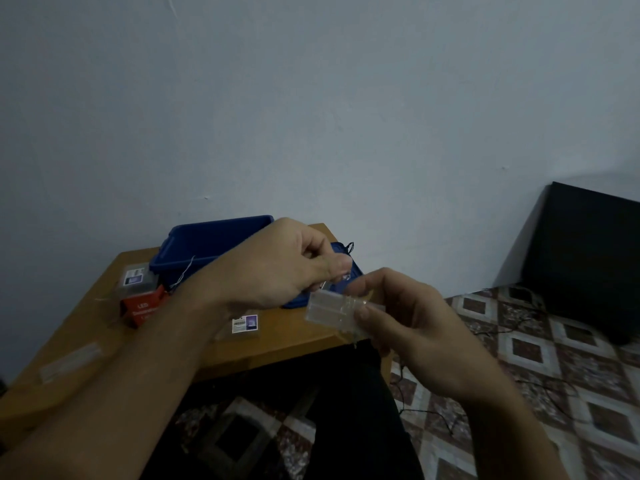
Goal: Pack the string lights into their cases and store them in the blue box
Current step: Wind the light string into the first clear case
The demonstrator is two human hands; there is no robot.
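A wooden table (pixel 294 336) is carrying the blue box (pixel 207 244) at its far side, near the wall. The left hand (pixel 277 268) is reaching across in front of the box, fingers curled, thumb pressing the forefinger; whether it is pinching anything cannot be told. The right hand (pixel 415 323) is gripping a clear plastic case (pixel 329 311) between thumb and fingers, just below the left hand.

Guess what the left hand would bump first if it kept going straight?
Most likely the right hand, which holds the clear case just ahead of the left hand, though depth is hard to judge.
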